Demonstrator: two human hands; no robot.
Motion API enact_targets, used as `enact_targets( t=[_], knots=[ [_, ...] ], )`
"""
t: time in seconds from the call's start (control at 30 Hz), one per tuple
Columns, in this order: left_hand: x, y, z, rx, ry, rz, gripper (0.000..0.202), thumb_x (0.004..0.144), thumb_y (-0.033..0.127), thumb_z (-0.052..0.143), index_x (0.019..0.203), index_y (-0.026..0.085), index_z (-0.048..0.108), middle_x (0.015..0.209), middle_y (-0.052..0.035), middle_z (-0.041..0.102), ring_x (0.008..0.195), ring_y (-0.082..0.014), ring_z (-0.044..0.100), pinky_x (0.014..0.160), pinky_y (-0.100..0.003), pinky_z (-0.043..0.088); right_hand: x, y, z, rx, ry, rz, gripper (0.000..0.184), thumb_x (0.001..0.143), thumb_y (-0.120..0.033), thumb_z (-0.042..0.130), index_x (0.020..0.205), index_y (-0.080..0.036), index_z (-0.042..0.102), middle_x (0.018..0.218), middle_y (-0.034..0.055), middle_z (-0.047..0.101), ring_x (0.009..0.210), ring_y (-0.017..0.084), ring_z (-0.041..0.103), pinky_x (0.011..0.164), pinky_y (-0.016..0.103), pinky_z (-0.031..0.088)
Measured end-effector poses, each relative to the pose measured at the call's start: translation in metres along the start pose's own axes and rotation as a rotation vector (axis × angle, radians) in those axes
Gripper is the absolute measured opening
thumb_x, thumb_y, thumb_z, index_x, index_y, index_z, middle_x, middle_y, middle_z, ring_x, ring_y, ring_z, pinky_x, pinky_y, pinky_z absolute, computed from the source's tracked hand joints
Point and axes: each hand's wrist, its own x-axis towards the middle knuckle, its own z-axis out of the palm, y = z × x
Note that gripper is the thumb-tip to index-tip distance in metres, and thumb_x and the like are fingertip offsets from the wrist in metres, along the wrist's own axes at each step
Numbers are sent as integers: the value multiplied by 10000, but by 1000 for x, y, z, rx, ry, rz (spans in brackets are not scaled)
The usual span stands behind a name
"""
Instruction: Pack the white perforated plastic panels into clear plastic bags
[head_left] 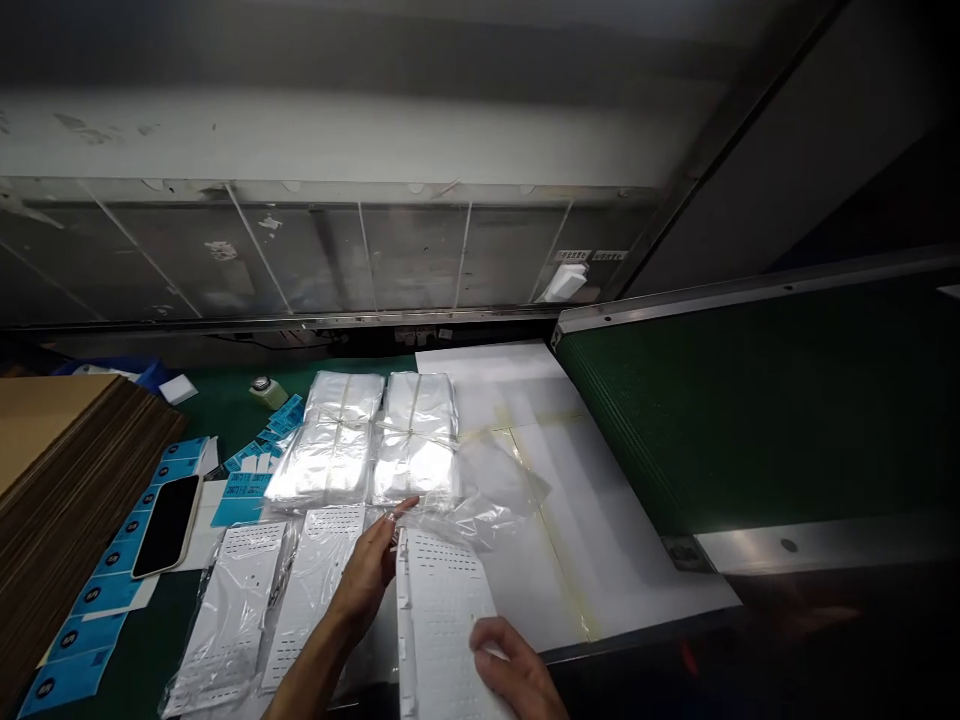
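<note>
The left grip (pixel 364 575) pinches a clear bag (pixel 480 515) sleeving a white perforated panel (pixel 442 620). The right grip (pixel 517 670) clasps the panel (tied bag bundles (pixel 416 440) beyond).

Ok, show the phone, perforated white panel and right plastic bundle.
Phone (pixel 166 526), head view, on its dark screen.
Perforated white panel (pixel 442 610), head view, on its face.
Right plastic bundle (pixel 416 450), head view, on its top.

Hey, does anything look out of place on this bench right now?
Yes, the phone looks out of place. It lies on top of the blue cards at the left, a lone personal device among the cards and the bagged white panels.
</note>
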Motion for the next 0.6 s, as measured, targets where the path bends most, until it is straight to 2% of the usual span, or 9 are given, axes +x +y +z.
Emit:
enact_targets(
  t=[0.03, 0.1, 0.13, 0.2, 0.27, 0.33, 0.4, 0.47, 0.6],
  knots=[
    [-4, -4, 0, -61, -8, -28, 533, 899, 519, 386, 1321, 207, 476, 990, -69, 691, 847, -200, 637, 761, -308, 492, -1, 1, -1, -25, 72, -5, 368, 575, -446, 766, 805, -214, 598, 630, -14, 644, 617, 177, 632, 567, 233, 416],
    [-15, -11, 4, -89, 4, -61, 539, 881, 532, 430, 1339, 249, 455, 1247, -75, 599, 1085, -243, 578, 931, -367, 448, -4, 0, 1, -91, 219, -51, 516, 573, -478, 768, 1005, -246, 608, 913, 27, 705, 869, 247, 653, 704, 291, 474],
    [-22, -14, 7, -61, 22, -65, 532, 876, 534, 442, 1334, 265, 463, 1342, -62, 530, 1194, -256, 506, 1009, -384, 393, -6, -1, 4, -131, 284, -92, 639, 584, -504, 759, 1147, -272, 563, 1104, 39, 668, 1023, 272, 608, 801, 322, 473],
    [-37, -20, 15, -72, 49, -72, 504, 888, 519, 435, 1332, 285, 467, 1455, -18, 399, 1340, -249, 335, 1112, -383, 265, -9, -3, 11, -221, 388, -153, 863, 634, -581, 705, 1377, -318, 353, 1393, 41, 469, 1246, 289, 444, 977, 384, 392],
    [-53, -26, 20, -236, 53, -108, 472, 909, 480, 420, 1344, 300, 448, 1490, 15, 338, 1387, -228, 240, 1148, -370, 186, -10, -6, 13, -315, 439, -145, 897, 707, -664, 591, 1444, -318, 216, 1488, 40, 324, 1334, 293, 319, 1068, 445, 279],
    [-66, -34, 20, -470, 75, -159, 462, 915, 452, 422, 1353, 304, 434, 1486, 17, 346, 1387, -230, 240, 1156, -375, 166, -8, -9, 6, -398, 413, -109, 779, 776, -706, 446, 1420, -288, 309, 1462, 61, 365, 1322, 308, 328, 1070, 484, 263],
    [-75, -43, 17, -666, 93, -219, 458, 919, 444, 418, 1357, 311, 424, 1465, 8, 386, 1378, -246, 262, 1155, -404, 169, -3, -14, -9, -508, 323, -135, 654, 833, -675, 363, 1311, -244, 481, 1324, 101, 518, 1204, 315, 462, 991, 478, 366],
    [-79, -52, 14, -790, 65, -266, 456, 924, 442, 409, 1367, 332, 400, 1451, 5, 410, 1368, -259, 284, 1148, -433, 182, 6, -21, -24, -666, 239, -219, 532, 861, -595, 405, 1208, -221, 554, 1180, 108, 595, 1031, 279, 566, 876, 419, 456],
    [-79, -63, 14, -840, 41, -295, 471, 921, 444, 424, 1379, 344, 374, 1459, 9, 396, 1363, -265, 292, 1145, -449, 190, 33, -39, -30, -867, 155, -335, 357, 823, -409, 578, 1136, -237, 578, 942, 31, 623, 835, 189, 569, 812, 328, 461]
  ],
)
